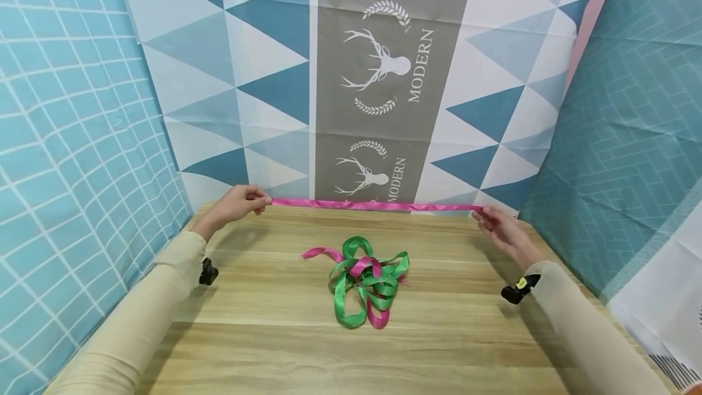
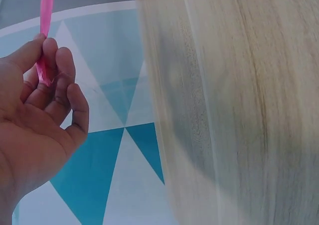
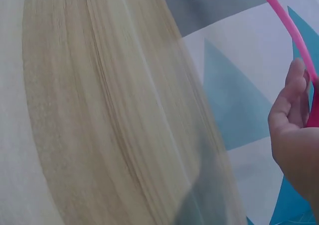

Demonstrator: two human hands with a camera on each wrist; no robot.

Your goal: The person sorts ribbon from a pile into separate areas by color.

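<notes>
A pink ribbon [image 1: 356,205] is stretched nearly level between both hands, above the far edge of the table. Its left end is pinched between thumb and fingers of my left hand [image 1: 238,205]; in the left wrist view a short pink tail lies against the fingers of that hand [image 2: 47,95]. At the other end my right hand [image 1: 506,233] pinches the ribbon, and the right wrist view shows pink ribbon [image 3: 291,30] running down into the hand [image 3: 294,115]. Nearer me, a loose tangle of green ribbon [image 1: 340,297] and pink ribbon [image 1: 378,317] lies on the table.
The wooden table [image 1: 263,346] meets a patterned backdrop [image 1: 274,96] with triangles and deer heads. A blue gridded cloth [image 1: 71,139] hangs on the left, a teal cloth [image 1: 631,139] on the right. Each wrist carries a small black camera [image 1: 208,272].
</notes>
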